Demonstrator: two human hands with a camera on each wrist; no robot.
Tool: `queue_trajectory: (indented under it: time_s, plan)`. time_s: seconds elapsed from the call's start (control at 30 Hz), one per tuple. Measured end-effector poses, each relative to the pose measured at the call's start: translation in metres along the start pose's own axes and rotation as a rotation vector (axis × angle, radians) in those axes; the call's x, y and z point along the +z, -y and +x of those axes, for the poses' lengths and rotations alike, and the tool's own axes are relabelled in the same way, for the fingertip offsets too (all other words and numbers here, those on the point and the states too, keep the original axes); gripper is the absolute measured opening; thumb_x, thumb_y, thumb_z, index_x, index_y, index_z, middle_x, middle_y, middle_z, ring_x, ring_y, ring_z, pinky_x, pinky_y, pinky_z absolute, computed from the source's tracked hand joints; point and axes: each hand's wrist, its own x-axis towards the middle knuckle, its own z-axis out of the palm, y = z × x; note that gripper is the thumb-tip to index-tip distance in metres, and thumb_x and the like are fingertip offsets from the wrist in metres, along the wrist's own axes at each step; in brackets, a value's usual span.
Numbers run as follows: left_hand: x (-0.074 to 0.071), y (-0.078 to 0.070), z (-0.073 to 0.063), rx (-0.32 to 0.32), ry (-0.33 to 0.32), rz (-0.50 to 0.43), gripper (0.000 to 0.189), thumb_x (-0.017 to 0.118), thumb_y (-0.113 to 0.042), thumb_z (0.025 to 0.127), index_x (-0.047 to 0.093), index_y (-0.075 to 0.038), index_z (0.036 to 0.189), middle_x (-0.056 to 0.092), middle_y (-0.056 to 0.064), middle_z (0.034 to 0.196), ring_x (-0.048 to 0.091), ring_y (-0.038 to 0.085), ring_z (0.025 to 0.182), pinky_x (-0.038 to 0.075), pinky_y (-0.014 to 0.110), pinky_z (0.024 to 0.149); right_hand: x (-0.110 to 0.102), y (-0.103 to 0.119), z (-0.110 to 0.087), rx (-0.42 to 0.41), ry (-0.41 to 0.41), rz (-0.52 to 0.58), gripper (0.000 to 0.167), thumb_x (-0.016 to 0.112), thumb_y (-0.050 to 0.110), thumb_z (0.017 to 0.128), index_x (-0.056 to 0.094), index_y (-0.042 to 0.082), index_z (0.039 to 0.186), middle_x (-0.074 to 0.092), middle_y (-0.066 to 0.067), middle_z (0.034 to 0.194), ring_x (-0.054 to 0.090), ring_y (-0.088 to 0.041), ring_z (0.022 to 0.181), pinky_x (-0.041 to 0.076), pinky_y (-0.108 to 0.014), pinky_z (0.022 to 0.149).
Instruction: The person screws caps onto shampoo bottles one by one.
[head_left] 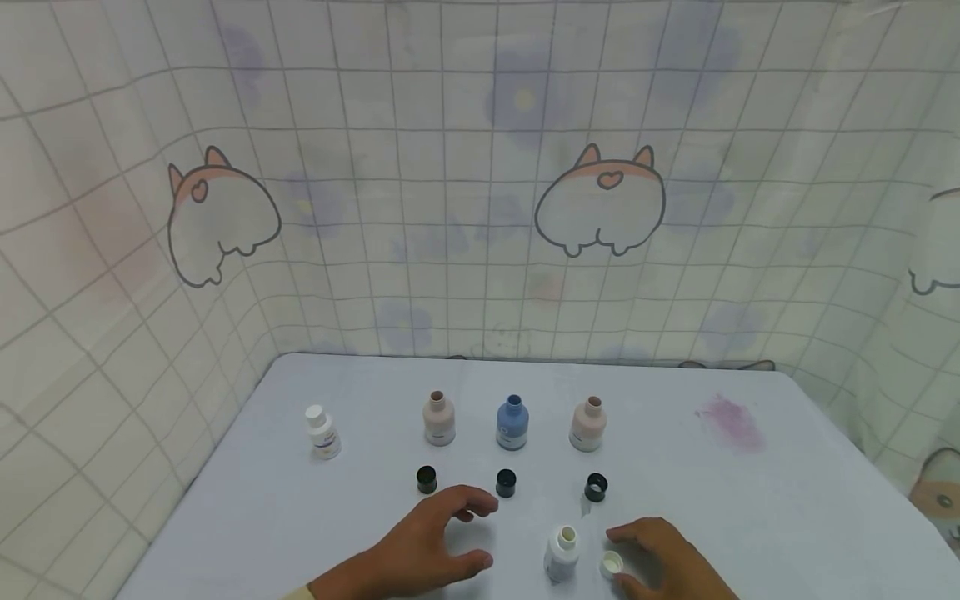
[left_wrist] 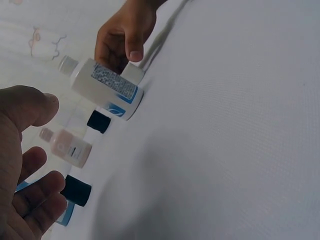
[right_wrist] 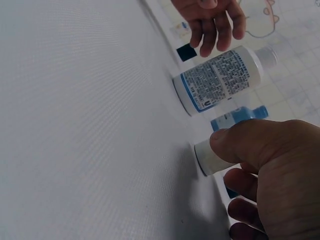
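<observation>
A white bottle point(head_left: 562, 554) stands uncapped on the table between my two hands, its printed label visible in the right wrist view. Beside it, a white cap point(head_left: 611, 565) rests on the table with its hollow side up. My right hand point(head_left: 667, 562) is at this cap, thumb and index finger apart on either side of it; whether the thumb touches it I cannot tell. To the left of the bottle, my left hand point(head_left: 427, 542) hovers with its fingers loosely bent and nothing in them.
Behind stand uncapped bottles: pinkish point(head_left: 439, 421), blue point(head_left: 512, 425) and another pinkish one point(head_left: 588, 425). Black caps point(head_left: 427, 479) point(head_left: 506, 483) point(head_left: 596, 487) lie in front of them. A capped white bottle point(head_left: 324, 433) is at the left; a pink stain point(head_left: 731, 423) marks the right side.
</observation>
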Motion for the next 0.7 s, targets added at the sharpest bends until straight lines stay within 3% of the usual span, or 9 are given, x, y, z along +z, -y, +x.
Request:
queue_trajectory:
  time_s: [0.2,0.27,0.5,0.7]
  plan:
    - [0.007,-0.001,0.006,-0.02,0.032,-0.001,0.051,0.078,-0.036,0.092,0.057,-0.024,0.137,0.061,-0.012,0.13,0.059,0.01,0.118,0.051,0.033,0.104,0.007,-0.009,-0.001,-0.183,-0.117,-0.036,0.045,0.091,0.026,0.078,0.069,0.023,0.118,0.061,0.019,0.114,0.058,-0.007,0.104,0.055,-0.028,0.089]
    - [0.009,0.0,0.008,-0.018,0.039,-0.004,0.051,0.078,-0.035,0.092,0.056,-0.025,0.137,0.061,-0.012,0.13,0.059,0.009,0.118,0.051,0.032,0.104,0.008,-0.009,0.0,-0.203,-0.133,-0.035,0.046,0.092,0.024,0.077,0.07,0.023,0.117,0.061,0.02,0.113,0.058,-0.007,0.103,0.055,-0.027,0.088]
    - [0.017,0.001,0.015,0.029,0.069,-0.072,0.049,0.079,-0.028,0.092,0.057,-0.022,0.135,0.062,-0.008,0.131,0.06,0.008,0.118,0.051,0.026,0.102,0.006,-0.007,0.001,-0.118,-0.056,-0.009,0.042,0.089,0.031,0.081,0.069,0.026,0.117,0.06,0.02,0.114,0.056,-0.007,0.105,0.055,-0.029,0.091]
    - [0.022,-0.003,0.02,-0.011,0.096,-0.079,0.05,0.081,-0.029,0.091,0.059,-0.021,0.135,0.061,-0.013,0.129,0.06,0.004,0.117,0.05,0.024,0.102,0.006,-0.009,0.002,-0.106,-0.026,0.011,0.041,0.088,0.033,0.082,0.068,0.028,0.117,0.06,0.02,0.114,0.055,-0.008,0.105,0.055,-0.031,0.092]
